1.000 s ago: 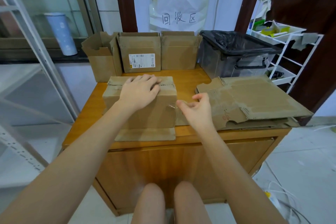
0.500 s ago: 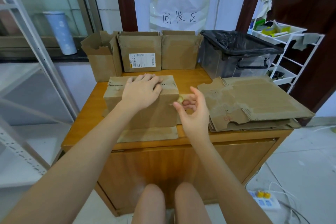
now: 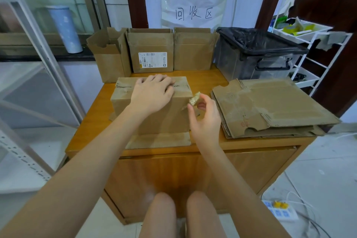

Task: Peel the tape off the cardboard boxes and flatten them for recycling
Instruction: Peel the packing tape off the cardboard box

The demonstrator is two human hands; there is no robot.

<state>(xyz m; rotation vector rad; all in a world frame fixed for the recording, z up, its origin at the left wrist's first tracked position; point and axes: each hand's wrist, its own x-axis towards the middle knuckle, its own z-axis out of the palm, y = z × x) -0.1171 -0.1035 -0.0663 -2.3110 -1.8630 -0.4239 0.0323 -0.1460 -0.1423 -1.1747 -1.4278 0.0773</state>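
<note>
Two hands share the work at the middle of the frame: the left hand (image 3: 152, 95) lies flat, fingers spread and relaxed, on top of a closed cardboard box (image 3: 154, 106) at the centre of the wooden tabletop (image 3: 202, 79), while the right hand (image 3: 204, 120) pinches a crumpled wad of peeled tape (image 3: 194, 99) between thumb and fingertips just off the box's right end. Torn brown tape (image 3: 123, 86) runs along the top seam under and beside the left palm. A stack of flattened cardboard (image 3: 270, 106) lies at centre right, three boxes (image 3: 152, 50) with raised flaps stand in a row behind, and a bin lined with a black bag (image 3: 257, 52) sits at upper right.

Judging from the scene, the step in hand is stripping the seam tape. Done well, the left palm would bear down close to the peel line so the box does not lift or slide, and the pull would run low along the seam, which should bring the strip away whole rather than in shreds. The wad looks ready for the bin before the next pull.
</note>
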